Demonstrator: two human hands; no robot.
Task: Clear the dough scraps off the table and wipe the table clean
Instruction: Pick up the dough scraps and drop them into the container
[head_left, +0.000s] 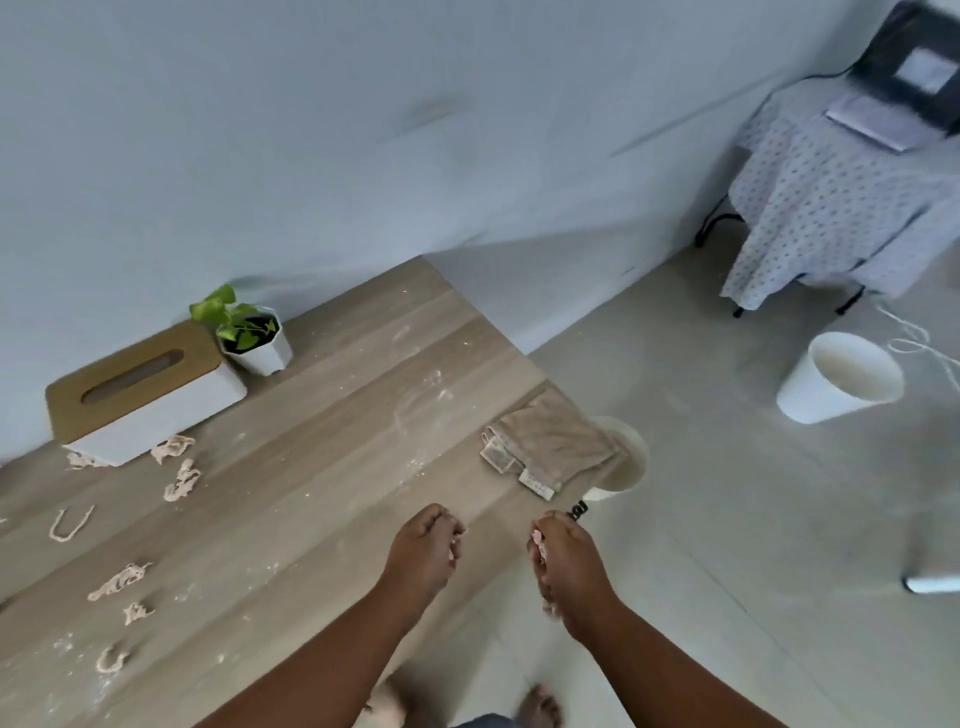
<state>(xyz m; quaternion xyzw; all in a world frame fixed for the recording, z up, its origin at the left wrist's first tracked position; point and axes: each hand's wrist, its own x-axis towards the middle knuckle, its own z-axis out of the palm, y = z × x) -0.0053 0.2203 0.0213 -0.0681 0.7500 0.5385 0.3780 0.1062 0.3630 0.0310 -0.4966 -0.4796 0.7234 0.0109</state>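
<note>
Carrying pinched dough bits off the table edge, toward the bin just beyond.

Curling left hand (427, 545) and right hand (563, 558) around sticky pale crumbs; leaving ragged dough scraps (120, 579) well left of both hands on the floury wood-grain table (332, 415); keeping folded beige cloth (553, 441) ahead of the right hand, overhanging the white bin (626, 467), presumably for wiping.
</note>
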